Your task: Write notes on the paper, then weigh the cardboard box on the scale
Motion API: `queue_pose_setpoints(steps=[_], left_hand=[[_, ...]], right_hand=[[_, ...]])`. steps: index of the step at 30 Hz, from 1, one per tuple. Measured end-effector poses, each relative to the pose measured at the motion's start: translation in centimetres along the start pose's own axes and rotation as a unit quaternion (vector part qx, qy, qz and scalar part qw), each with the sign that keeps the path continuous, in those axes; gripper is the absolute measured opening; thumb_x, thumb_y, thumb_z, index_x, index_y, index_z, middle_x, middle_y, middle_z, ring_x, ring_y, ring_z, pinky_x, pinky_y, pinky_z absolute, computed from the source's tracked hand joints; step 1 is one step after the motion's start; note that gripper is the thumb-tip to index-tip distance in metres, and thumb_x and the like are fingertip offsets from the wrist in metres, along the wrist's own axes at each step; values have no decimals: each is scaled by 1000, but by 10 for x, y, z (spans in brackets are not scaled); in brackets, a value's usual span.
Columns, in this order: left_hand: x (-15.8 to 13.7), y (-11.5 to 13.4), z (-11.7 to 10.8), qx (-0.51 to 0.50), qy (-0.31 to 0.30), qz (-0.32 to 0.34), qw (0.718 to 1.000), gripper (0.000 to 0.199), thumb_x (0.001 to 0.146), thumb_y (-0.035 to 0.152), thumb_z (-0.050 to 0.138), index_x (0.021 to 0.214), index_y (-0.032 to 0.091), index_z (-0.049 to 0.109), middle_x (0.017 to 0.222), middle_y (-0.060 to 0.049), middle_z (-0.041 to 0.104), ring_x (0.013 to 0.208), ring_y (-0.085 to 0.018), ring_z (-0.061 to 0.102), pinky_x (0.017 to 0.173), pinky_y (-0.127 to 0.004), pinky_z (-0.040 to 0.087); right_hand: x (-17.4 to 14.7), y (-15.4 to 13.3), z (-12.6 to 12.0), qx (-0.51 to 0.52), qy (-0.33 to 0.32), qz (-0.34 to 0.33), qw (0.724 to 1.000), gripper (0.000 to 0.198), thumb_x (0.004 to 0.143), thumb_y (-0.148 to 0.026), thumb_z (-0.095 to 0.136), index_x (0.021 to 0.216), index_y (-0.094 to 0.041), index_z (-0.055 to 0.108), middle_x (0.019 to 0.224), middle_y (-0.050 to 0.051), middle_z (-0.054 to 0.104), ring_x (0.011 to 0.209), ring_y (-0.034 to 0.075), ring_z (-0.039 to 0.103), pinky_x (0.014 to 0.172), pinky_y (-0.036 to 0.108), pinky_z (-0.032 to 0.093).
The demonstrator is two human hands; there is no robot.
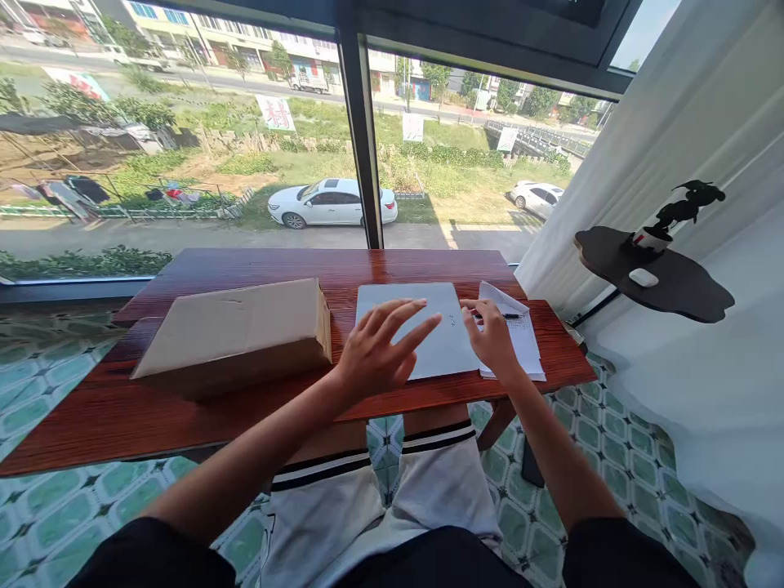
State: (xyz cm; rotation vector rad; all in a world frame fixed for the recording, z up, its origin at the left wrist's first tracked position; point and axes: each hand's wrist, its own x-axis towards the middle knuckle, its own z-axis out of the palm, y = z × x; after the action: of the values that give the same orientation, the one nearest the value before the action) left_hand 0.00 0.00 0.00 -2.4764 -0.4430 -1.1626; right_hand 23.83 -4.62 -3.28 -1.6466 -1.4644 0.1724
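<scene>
- Closest to the camera you get the person's lap: white shorts [380, 506] with dark stripes at the hem, knees tucked under the front edge of the wooden surface [153, 416], green patterned floor tiles [55, 506] on both sides.
- Left hand [373, 351] hovers over the near-left part of a closed grey laptop [429, 327], fingers [401, 314] spread wide and open, not gripping anything. Can't tell if the palm actually touches the lid.
- Right hand [490, 339] sits at the laptop's right edge, right where it meets a white sheet of paper [520, 339]. Fingers curled down loosely onto the lid and paper edge, nothing held as far as I can see.
- A dark pen [508, 316] lies on the paper just past the right hand's fingertips.
- The laptop lies flat near the middle-right of the surface, lid shut, with the paper just beside it on the right, partly tucked against it.
- Left of the laptop there's a cardboard box [236, 335], long and closed, just beside the left hand but not touching it.
- Off to the right, a dark wall shelf [674, 286] with a black figurine [679, 208] and a small white object, white curtain [674, 122] behind.
- Farthest out: big window, a white car [331, 202] parked outside, another further right.
</scene>
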Motion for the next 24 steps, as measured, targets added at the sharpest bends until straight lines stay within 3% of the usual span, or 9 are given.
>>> queue_pose_setpoints(steps=[6, 11, 17, 24], left_hand=[[21, 53, 52, -77, -78, 202, 973, 45, 93, 24, 55, 138, 25, 55, 137, -11, 62, 125, -23, 56, 108, -40, 44], [27, 93, 94, -122, -108, 288, 944, 44, 95, 24, 49, 139, 20, 54, 138, -13, 60, 122, -24, 57, 103, -40, 45], [19, 116, 132, -124, -125, 291, 940, 43, 94, 25, 49, 135, 17, 56, 136, -16, 60, 121, -26, 57, 101, -41, 43], [2, 126, 143, -127, -149, 263, 945, 48, 95, 24, 47, 142, 15, 50, 140, -21, 58, 122, -29, 58, 97, -43, 44]], right_hand=[[-4, 48, -28, -90, 32, 7, 995, 38, 99, -38, 45, 115, -15, 71, 103, 10, 66, 92, 21, 60, 93, 40, 48], [-10, 87, -54, -181, 44, 22, 982, 38, 99, -35, 47, 115, -13, 72, 96, 11, 65, 90, 24, 58, 92, 41, 47], [-14, 121, -72, -264, 18, 43, 964, 38, 99, -33, 48, 124, -15, 72, 101, 13, 64, 97, 27, 58, 92, 42, 47], [1, 130, -61, -355, -78, 54, 930, 40, 101, -24, 48, 137, -21, 64, 109, 14, 63, 103, 28, 56, 89, 39, 44]])
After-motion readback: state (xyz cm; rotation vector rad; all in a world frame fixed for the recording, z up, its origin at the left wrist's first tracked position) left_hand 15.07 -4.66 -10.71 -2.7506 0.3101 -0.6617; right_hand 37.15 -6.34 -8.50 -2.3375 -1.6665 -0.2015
